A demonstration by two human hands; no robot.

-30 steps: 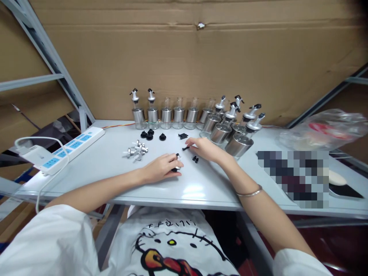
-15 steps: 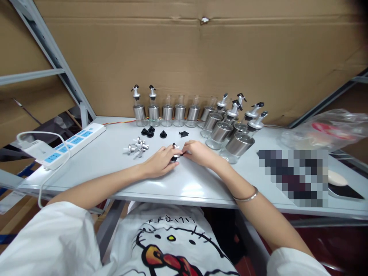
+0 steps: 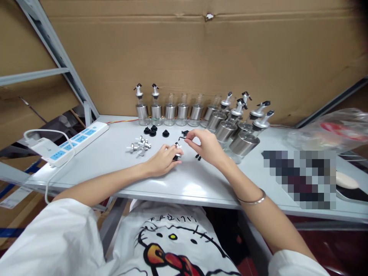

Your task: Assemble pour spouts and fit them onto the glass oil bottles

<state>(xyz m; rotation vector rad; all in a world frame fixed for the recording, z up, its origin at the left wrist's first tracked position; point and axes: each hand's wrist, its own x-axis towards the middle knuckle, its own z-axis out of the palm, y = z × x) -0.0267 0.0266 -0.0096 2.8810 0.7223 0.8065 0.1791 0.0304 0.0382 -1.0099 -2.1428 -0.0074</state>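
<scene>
Tabletop [image 3: 115,132], bottles [image 3: 183,112] along back edge, left hand [image 3: 162,160] holding pourer [image 3: 178,146]

This looks like a small assembly workshop. Beyond the fingers [image 3: 195,132] rises a wall of plain cardboard [image 3: 172,50], and far to their left slants a bare metal post [image 3: 54,50]. On the table [image 3: 172,188], bottles [image 3: 182,112] line up behind the fingers, some topped with pourers [image 3: 155,90], some uncapped. Loose silver spouts [image 3: 140,145] and black stoppers [image 3: 152,133] lie in batches left of the fingers, with a power strip [image 3: 83,138] farther left.
</scene>
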